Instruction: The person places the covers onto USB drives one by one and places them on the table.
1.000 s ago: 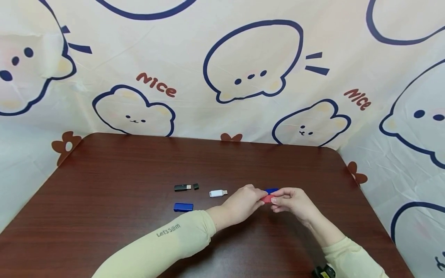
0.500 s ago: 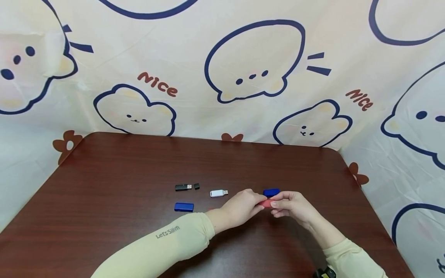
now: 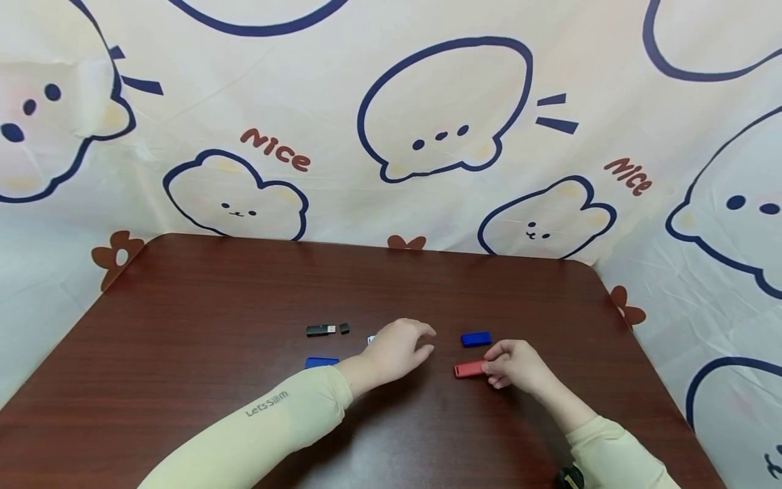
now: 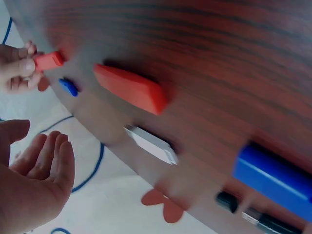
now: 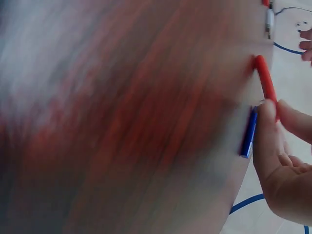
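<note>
My right hand (image 3: 519,365) pinches the right end of a red USB stick (image 3: 468,369) between thumb and fingers, low at the table; no metal plug shows on it. In the right wrist view the stick (image 5: 264,78) points away from the fingertips. Just beyond it lies a blue piece (image 3: 476,339) shaped like a USB stick. Holding nothing, my left hand (image 3: 396,350) hovers to the left with loosely bent fingers. It mostly covers a white USB stick (image 4: 151,145), which the left wrist view shows whole. Another red piece (image 4: 130,87) lies near it, hidden by the left arm in the head view.
At the left, a black USB stick (image 3: 318,331) with its plug bare lies beside its small black cap (image 3: 345,328). A blue block-like piece (image 3: 320,363) is partly behind the left sleeve. The brown table (image 3: 214,305) ends against a printed cloth (image 3: 342,204).
Both hands were on the red USB stick. My left hand has let go and moved left, over the white stick. My right hand has brought the red stick slightly nearer.
</note>
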Available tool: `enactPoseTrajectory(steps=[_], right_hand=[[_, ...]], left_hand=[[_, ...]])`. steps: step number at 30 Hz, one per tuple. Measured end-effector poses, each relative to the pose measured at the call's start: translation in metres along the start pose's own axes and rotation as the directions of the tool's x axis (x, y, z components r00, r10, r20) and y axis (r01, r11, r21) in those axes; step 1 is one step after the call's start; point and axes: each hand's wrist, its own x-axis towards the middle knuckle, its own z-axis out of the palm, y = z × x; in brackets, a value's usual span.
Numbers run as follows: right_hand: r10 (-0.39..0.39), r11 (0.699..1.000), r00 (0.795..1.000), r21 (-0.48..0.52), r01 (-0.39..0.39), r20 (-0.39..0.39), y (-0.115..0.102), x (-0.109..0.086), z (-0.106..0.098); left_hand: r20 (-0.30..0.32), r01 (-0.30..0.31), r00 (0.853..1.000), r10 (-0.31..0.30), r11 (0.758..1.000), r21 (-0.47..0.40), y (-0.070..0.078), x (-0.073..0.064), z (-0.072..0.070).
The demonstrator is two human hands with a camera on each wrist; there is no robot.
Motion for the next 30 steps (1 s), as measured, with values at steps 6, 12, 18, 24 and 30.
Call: enactPoseTrajectory(steps=[6,12,18,24,30], right_hand=[[0.016,0.965,0.992,-0.258,-0.049,-0.128,-0.002,0.001,0.005],[0.0,0.946,0.988,-0.32,-0.05,-0.154,-0.003,0.001,0.004],[-0.087,0.914,0.981,-0.406,0.01,-0.172,-0.014,0.002,0.002],[-0.14,0.839,0.976,-0.543,0.029,-0.164,-0.034,0.004,0.013],[-0.199,0.789,0.972,-0.609,0.081,-0.128,-0.053,0.011,0.035]], left_hand=[[-0.018,0.062,0.998,-0.063,0.998,-0.025,-0.013,-0.006,-0.006],[-0.068,0.146,0.987,-0.145,0.989,0.007,-0.033,-0.014,-0.023],[-0.097,0.221,0.972,-0.213,0.972,0.084,-0.073,-0.03,-0.037],[-0.08,0.237,0.97,-0.228,0.96,0.149,-0.112,-0.049,-0.046],[-0.04,0.246,0.969,-0.243,0.941,0.232,-0.129,-0.062,-0.051]])
